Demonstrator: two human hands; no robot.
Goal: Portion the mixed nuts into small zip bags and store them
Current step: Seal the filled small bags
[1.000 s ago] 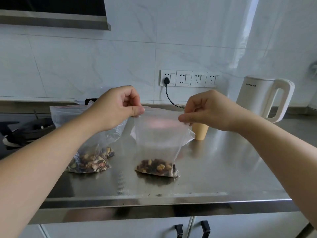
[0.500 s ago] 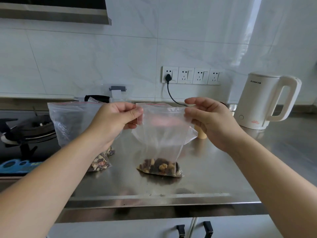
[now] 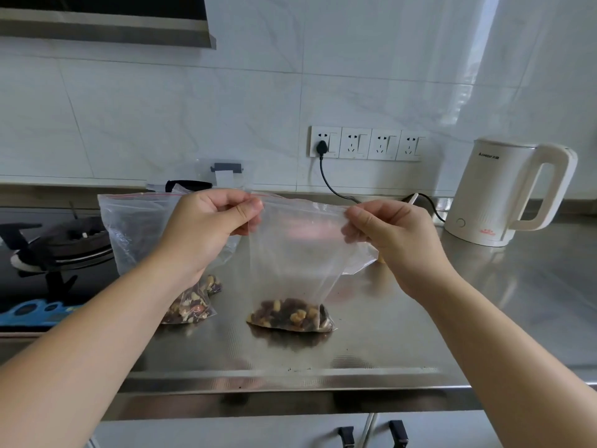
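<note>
From the head camera, the only writing I could find was a small dark brand mark near the top of the white electric kettle [image 3: 504, 195], too small for me to read, and a little red emblem low on its body that I could not make out either.

I saw the small zip bag [image 3: 290, 263] standing upright on the steel counter [image 3: 371, 344], its bottom resting there with a shallow layer of mixed nuts [image 3: 290, 315] and dark dried fruit inside. My left hand [image 3: 206, 231] pinched the bag's top edge at its left corner between thumb and curled fingers; my right hand [image 3: 394, 240] pinched the same edge at the right corner, so the top strip was stretched between the two. The clear film above the nuts was otherwise slack and hollow.

Just left of it, partly behind my left forearm, stood a second, larger clear bag [image 3: 135, 234] with a red line along its zip edge, holding a bigger heap of nuts at the bottom. The two bags were near each other, but I could not tell whether they touched.

Behind them, against the tiled wall, sat a clear plastic item with a grey clip [image 3: 226, 171]. A row of wall sockets [image 3: 365, 143] had one black plug [image 3: 322, 147] in the leftmost, its cord running down toward the kettle at the far right. A gas hob [image 3: 61, 244] filled the left edge, with something blue [image 3: 35, 310] in front of it. Cabinet handles [image 3: 371, 434] showed below the counter's front lip.
</note>
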